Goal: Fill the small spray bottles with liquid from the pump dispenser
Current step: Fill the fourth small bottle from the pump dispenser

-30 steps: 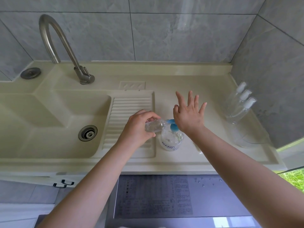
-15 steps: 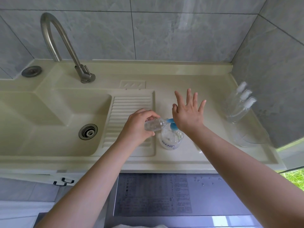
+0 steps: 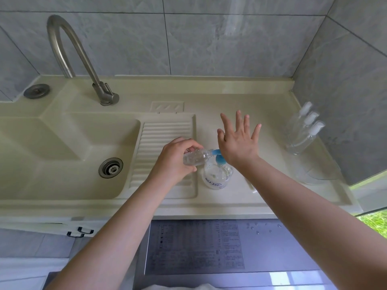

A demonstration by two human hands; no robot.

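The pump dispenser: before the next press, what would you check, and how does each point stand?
1. Small bottle gripped by left hand: ok.
2. Its mouth at the blue spout: ok.
3. Right hand on the pump head: ok, palm down, fingers spread.
4. Pump dispenser upright on the counter: ok.
5. Fill level of the small bottle: cannot tell.
6. Three capped spray bottles out of the way: ok.

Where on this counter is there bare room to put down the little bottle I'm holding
The counter is bare behind the right hand, and between the pump dispenser and the three spray bottles at the right wall. It is crowded where the left hand holds the small bottle at the spout. The ribbed drainboard slopes.
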